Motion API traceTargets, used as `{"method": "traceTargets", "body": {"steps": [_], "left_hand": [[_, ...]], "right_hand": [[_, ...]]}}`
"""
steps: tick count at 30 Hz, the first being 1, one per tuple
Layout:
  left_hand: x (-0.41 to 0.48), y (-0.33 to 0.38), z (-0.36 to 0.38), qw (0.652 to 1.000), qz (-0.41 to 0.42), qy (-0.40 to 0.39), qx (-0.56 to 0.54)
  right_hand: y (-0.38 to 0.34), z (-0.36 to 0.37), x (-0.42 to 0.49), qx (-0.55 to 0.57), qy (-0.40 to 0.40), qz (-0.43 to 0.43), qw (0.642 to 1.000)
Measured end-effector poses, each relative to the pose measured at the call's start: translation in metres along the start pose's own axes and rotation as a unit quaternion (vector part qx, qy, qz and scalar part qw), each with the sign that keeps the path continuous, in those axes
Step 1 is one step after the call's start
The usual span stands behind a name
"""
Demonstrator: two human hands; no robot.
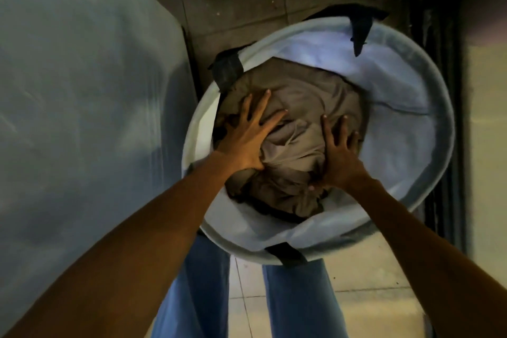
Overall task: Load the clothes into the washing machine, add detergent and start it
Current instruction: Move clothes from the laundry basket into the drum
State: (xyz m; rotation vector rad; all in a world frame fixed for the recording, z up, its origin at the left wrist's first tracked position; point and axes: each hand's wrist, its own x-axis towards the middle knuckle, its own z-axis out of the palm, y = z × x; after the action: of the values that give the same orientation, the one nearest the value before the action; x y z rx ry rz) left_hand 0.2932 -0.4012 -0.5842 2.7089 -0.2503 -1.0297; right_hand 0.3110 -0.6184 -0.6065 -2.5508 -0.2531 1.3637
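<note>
A round white laundry basket (406, 107) with black handles stands on the floor in front of my legs. Inside it lies a heap of brown-grey clothes (307, 107). My left hand (247, 134) rests flat on the left side of the heap with its fingers spread. On the right side of the heap my right hand (340, 156) also lies flat, fingers apart and thumb tucked down into the cloth. Neither hand has closed around any fabric. No washing machine or detergent can be made out for sure.
A large pale flat surface (82, 90) fills the left of the view, close beside the basket. A dark vertical frame (444, 63) runs along the right. Light floor tiles (370, 282) show below, and grubby brown floor (247, 3) lies beyond the basket.
</note>
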Motion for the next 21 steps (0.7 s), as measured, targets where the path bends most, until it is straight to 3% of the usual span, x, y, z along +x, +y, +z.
{"method": "traceTargets", "body": {"steps": [5, 9, 21], "left_hand": [[-0.003, 0.012, 0.018, 0.987, -0.002, 0.127, -0.094], [-0.008, 0.020, 0.016, 0.969, -0.011, 0.194, -0.152], [-0.076, 0.034, -0.051, 0.937, -0.023, 0.282, -0.203]], "right_hand": [[-0.008, 0.027, -0.001, 0.039, 0.118, 0.001, 0.992], [-0.005, 0.023, -0.008, 0.089, 0.150, -0.029, 0.984], [-0.036, -0.033, -0.082, 0.135, 0.284, -0.146, 0.938]]}}
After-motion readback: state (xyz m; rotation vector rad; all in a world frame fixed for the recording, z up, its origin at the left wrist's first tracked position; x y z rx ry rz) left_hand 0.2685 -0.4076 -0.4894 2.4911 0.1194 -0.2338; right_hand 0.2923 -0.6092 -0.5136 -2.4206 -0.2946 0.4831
